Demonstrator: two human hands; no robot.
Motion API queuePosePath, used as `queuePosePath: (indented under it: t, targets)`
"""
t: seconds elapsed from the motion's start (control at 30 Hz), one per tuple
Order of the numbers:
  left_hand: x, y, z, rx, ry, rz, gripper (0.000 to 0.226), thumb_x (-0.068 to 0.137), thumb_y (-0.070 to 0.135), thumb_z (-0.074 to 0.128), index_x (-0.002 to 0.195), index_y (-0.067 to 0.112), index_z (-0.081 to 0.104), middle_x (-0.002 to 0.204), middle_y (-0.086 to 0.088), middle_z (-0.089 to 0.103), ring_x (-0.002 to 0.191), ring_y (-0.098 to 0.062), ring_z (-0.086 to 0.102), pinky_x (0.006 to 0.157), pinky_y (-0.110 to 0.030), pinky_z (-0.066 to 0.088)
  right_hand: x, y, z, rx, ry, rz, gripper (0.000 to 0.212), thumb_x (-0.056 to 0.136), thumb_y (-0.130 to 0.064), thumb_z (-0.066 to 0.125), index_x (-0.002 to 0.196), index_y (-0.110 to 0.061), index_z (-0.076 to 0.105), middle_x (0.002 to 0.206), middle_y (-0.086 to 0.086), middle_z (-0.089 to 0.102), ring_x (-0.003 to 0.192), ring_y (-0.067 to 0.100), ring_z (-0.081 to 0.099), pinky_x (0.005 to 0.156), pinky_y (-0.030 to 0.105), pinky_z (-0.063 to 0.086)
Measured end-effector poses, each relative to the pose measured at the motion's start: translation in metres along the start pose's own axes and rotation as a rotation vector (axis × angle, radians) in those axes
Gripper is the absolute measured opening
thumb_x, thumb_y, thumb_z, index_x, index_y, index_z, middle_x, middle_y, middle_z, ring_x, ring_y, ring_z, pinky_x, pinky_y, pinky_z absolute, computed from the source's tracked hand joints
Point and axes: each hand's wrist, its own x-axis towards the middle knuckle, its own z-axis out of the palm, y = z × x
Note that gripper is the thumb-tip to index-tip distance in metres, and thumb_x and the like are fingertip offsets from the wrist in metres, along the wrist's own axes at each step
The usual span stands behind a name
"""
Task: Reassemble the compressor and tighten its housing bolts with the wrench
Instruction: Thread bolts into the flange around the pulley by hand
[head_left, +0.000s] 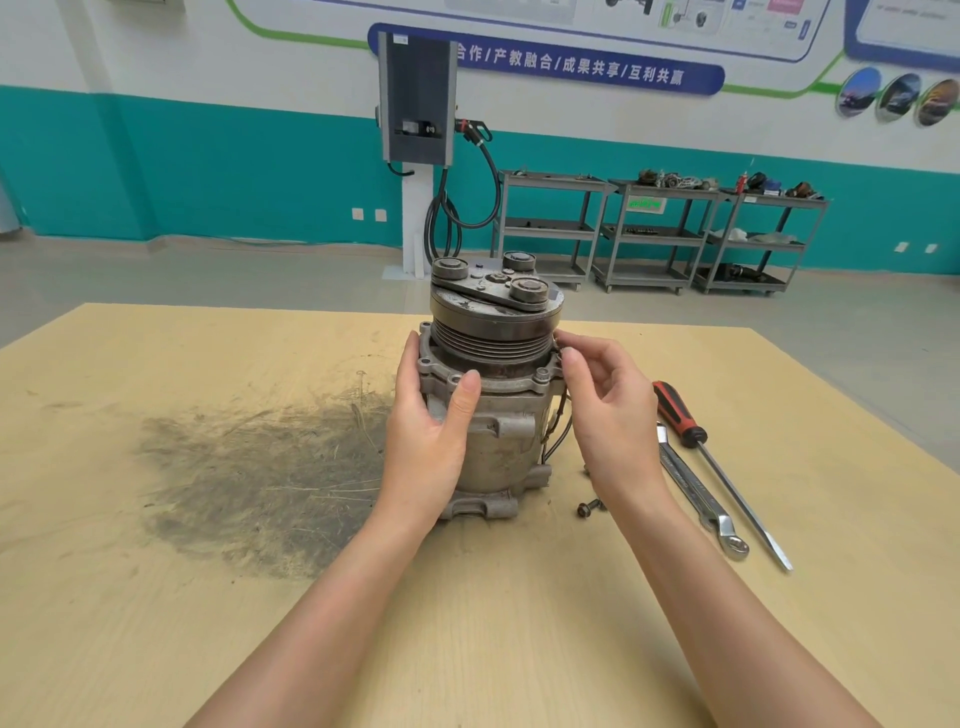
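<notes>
Left hand grips the upright compressor; right hand pinches something small, probably a bolt, at its flange: start it straight by fingers before using the wrench

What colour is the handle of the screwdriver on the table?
The screwdriver handle is red with black parts, seen best in the head view.

compressor upright on worktop before me | my left hand on its left, right hand on its right | loose bolt, wrench, screwdriver to its right
</notes>
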Motion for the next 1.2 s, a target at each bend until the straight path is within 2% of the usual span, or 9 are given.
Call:
queuePosePath:
  t: [0.1,0.2,0.3,0.47,0.7,0.87,1.0,1.1,1.2]
  targets:
    - [-0.0002,0.0003,-0.0007,-0.007,-0.004,-0.003,0.086,0.082,0.057,0.056,0.156,0.027,0.023,0.13,0.043,0.035,0.116,0.036,0.03,0.104,-0.001,0.029,-0.0007,-0.0013,0.0028,0.008,0.007,0.004,0.01,0.097,-0.012,0.058,0.101,-0.016,0.067,0.113,-0.007,0.069,0.103,-0.002,0.065,0.094,0.029,0.054]
    - [0.0,0.0,0.0,0.002,0.002,0.005,0.085,0.083,0.055,0.057,0.155,0.026,0.024,0.127,0.045,0.033,0.114,0.037,0.03,0.097,0.006,0.027,0.001,-0.002,0.0049,0.01,0.025,0.018,0.01,0.094,-0.013,0.063,0.086,-0.017,0.06,0.113,-0.005,0.07,0.102,-0.001,0.066,0.094,0.035,0.055]
    - [0.0001,0.0004,-0.0001,0.002,0.004,0.005,0.083,0.083,0.054,0.057,0.154,0.026,0.025,0.126,0.046,0.033,0.113,0.038,0.03,0.094,0.007,0.026,0.0014,0.0,0.0052,0.043,0.034,0.036,0.009,0.093,-0.016,0.066,0.086,-0.015,0.06,0.113,-0.003,0.07,0.104,0.004,0.067,0.094,0.038,0.055]
    - [0.0006,-0.0003,-0.0007,0.003,0.001,0.0,0.086,0.083,0.054,0.057,0.156,0.023,0.023,0.129,0.042,0.034,0.113,0.038,0.03,0.094,0.008,0.026,-0.003,-0.0004,0.0049,-0.001,0.044,-0.012,0.016,0.099,-0.017,0.056,0.111,-0.019,0.067,0.106,-0.011,0.071,0.1,-0.003,0.065,0.09,0.019,0.052]
    - [0.0003,0.0013,-0.0006,0.011,0.002,-0.004,0.086,0.083,0.053,0.057,0.156,0.023,0.023,0.129,0.043,0.032,0.113,0.039,0.028,0.096,0.007,0.025,-0.0008,-0.0024,0.0078,-0.022,0.056,0.002,0.012,0.096,-0.015,0.06,0.094,-0.025,0.066,0.114,-0.004,0.071,0.098,-0.008,0.064,0.086,0.012,0.05]
    - [-0.0004,0.0025,-0.0006,-0.003,0.001,-0.017,0.086,0.083,0.053,0.057,0.156,0.025,0.023,0.143,0.027,0.037,0.115,0.036,0.029,0.1,0.004,0.027,0.0017,-0.0018,0.0092,-0.035,0.086,0.03,0.012,0.093,-0.018,0.066,0.083,-0.021,0.061,0.112,-0.004,0.071,0.097,-0.006,0.066,0.09,0.026,0.055]
    - [-0.0012,0.0033,-0.0008,-0.007,-0.005,-0.02,0.087,0.082,0.054,0.057,0.156,0.025,0.022,0.139,0.03,0.038,0.114,0.037,0.03,0.098,0.005,0.027,0.0009,-0.0012,0.0054,0.025,0.056,0.051,0.003,0.093,-0.019,0.065,0.091,-0.018,0.063,0.11,-0.007,0.071,0.101,0.0,0.067,0.092,0.032,0.056]
    - [-0.001,0.0037,-0.0011,-0.004,-0.004,-0.017,0.087,0.082,0.055,0.057,0.156,0.025,0.023,0.141,0.027,0.037,0.114,0.038,0.029,0.099,0.005,0.027,-0.0046,-0.0015,0.0052,-0.003,0.024,-0.003,0.016,0.098,-0.017,0.057,0.111,-0.02,0.065,0.111,-0.01,0.07,0.104,-0.003,0.064,0.092,0.018,0.051]
    - [-0.0012,0.0046,-0.0012,-0.005,-0.002,-0.022,0.089,0.081,0.058,0.057,0.156,0.026,0.022,0.144,0.025,0.036,0.114,0.037,0.028,0.102,-0.001,0.027,-0.0056,-0.0025,0.0076,-0.037,0.046,-0.013,0.02,0.099,-0.015,0.055,0.111,-0.025,0.066,0.117,-0.007,0.069,0.106,-0.007,0.061,0.091,0.012,0.048]
